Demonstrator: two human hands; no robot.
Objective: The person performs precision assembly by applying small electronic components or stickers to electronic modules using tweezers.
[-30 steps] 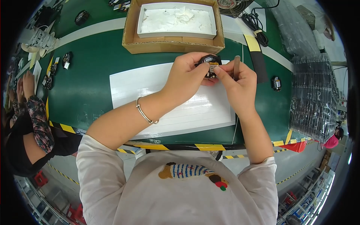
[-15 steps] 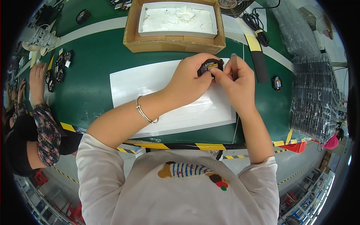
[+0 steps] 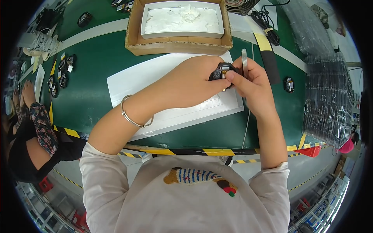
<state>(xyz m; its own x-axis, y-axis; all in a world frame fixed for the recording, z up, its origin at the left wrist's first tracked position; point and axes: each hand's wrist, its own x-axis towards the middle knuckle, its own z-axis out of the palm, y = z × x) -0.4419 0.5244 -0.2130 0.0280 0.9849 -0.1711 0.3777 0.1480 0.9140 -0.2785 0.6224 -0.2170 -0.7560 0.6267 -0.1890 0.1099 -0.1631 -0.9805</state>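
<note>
My left hand (image 3: 194, 79) grips a small black rounded electronic unit (image 3: 217, 73) above a white sheet (image 3: 128, 83). Its fingers wrap round the far side and the thumb lies along the near edge. My right hand (image 3: 252, 83) has its thumb pressed on the unit's face, by a small pale and yellow patch. Between that hand's fingers stands a slim flat metal tool (image 3: 244, 60) with a rounded upper end; its lower end is hidden by the hand.
Beyond the sheet stands a cardboard box (image 3: 176, 49) with a white tray (image 3: 182, 35) inside. Several similar black units (image 3: 63, 79) lie left, one unit (image 3: 289, 84) right. Clear plastic trays (image 3: 328, 101) are stacked far right. A co-worker's hand (image 3: 29, 93) rests at the left edge.
The black unit has turned in my hands and shifted slightly right. My left forearm has moved up and the sheet has slid left and tilted. The co-worker's hand has moved left and nearer.
</note>
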